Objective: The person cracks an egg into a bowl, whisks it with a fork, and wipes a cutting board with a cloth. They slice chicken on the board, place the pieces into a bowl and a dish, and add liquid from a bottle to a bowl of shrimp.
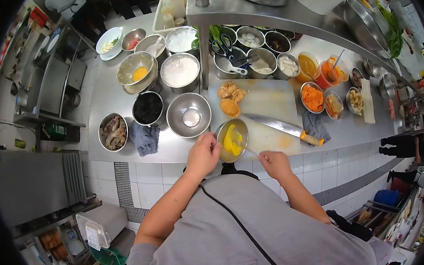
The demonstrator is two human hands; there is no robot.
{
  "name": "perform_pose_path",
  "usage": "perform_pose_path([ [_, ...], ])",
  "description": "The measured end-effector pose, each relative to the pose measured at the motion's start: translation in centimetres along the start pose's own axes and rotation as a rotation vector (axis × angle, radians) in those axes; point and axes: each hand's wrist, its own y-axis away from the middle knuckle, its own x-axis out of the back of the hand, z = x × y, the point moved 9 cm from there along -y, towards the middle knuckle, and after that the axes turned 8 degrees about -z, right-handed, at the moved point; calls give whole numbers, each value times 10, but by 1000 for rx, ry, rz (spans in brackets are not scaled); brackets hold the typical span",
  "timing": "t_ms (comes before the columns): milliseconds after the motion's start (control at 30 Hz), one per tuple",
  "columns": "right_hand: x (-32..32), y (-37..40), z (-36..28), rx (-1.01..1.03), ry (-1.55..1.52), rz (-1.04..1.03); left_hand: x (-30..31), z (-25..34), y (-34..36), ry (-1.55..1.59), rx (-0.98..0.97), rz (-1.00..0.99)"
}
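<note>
Steel counter [100, 94]; utensil [252, 153] (in right hand [275, 164]) aslant, leftward toward metal bowl [241, 128]

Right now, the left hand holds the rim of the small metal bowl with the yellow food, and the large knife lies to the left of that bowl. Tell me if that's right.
Wrong side: the head view shows the large knife lying to the right of the small metal bowl.

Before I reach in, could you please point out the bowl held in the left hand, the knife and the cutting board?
Held bowl [242, 129], head view: its inner wall.
Knife [274, 123], head view: its blade.
Cutting board [269, 98], head view: its bare surface.
</note>
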Motion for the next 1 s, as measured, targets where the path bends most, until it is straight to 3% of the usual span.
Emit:
perform_pose_path([
  [67, -8, -5, -2, -3, 144, -110, 3, 1, -3, -17, -11, 16],
  [133, 9, -2, -1, -14, 17, 127, 2, 2, -3, -13, -7, 13],
  [167, 12, 0, -3, -15, 17, 127, 2, 2, -3, -13, -7, 12],
  [267, 11, -2, -16, 81, -56, 7, 1, 2, -6, 0, 7, -7],
  [333, -1, -7, 7, -127, 147, -156, 0, 5, -9, 2, 0, -7],
  [367, -2, -6, 6, -127, 146, -158, 0, 5, -9, 2, 1, -8],
  [433, 20, -1, -2, -48, -134, 135, 1, 4, -12, -16, 1, 8],
  [467, 23, -1, -2, -49, -134, 133, -1, 1, -12, -15, 3, 8],
  [533, 20, -6, -13, 45, 63, -35, -4, -2, -16, -37, -14, 8],
  [667, 52, -13, -34, 32, 152, -107, -15, -22, -22, 150, 108, 2],
  [733, 98, -22, -81, 269, 155, 89, -24, -45, -31, 379, 86, 38],
  [833, 157, -52, -119, 316, 212, 223, -24, -59, -37, 522, 167, -28],
  [933, 185, -114, -135, 360, 269, 365, 9, -59, -34, 600, 135, 82],
  [1000, 176, -176, -132, 367, 321, 318, 49, -62, -22, 601, 168, 167],
])
